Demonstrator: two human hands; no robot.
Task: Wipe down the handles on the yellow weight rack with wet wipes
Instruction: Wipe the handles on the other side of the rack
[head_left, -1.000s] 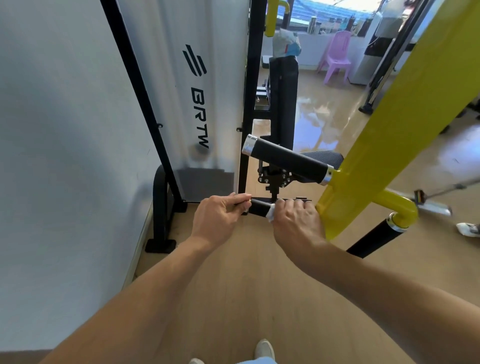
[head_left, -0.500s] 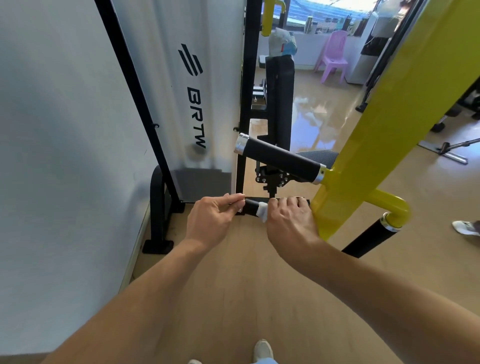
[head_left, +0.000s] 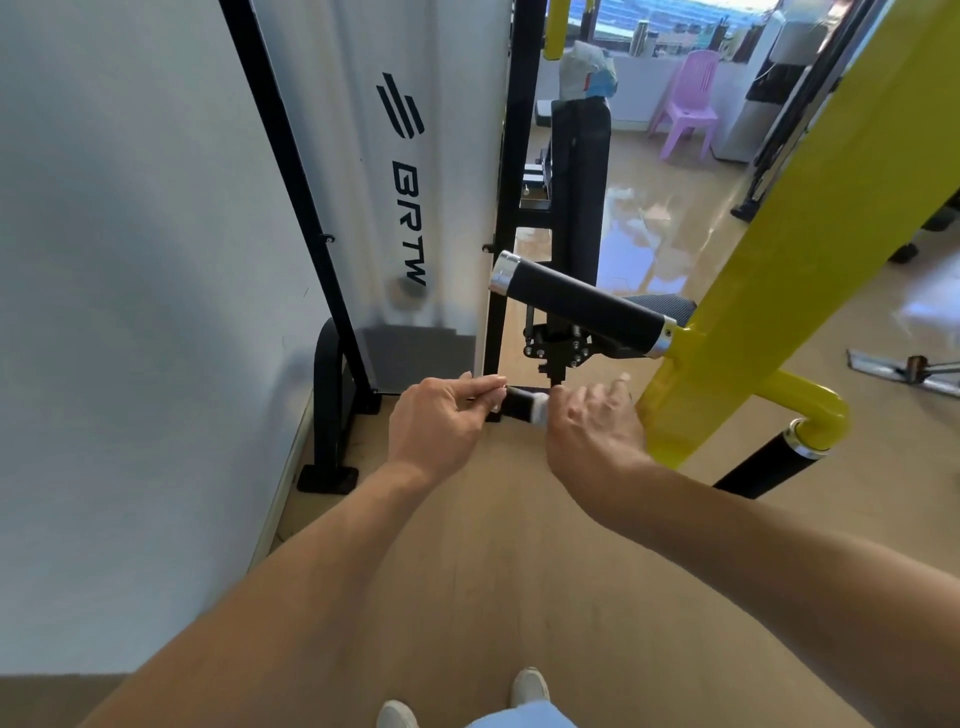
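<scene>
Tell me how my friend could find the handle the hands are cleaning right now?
Find the big yellow beam. Two black handles stick out of it towards the white wall. Pick the lower handle, between the left hand and the right hand: mostly hidden, with a white wipe on it.

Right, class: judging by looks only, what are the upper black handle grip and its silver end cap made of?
Upper black handle grip: probably rubber or dense foam; matt, finely textured, no glare. Silver end cap: likely polished or chromed metal; bright highlights.
</scene>
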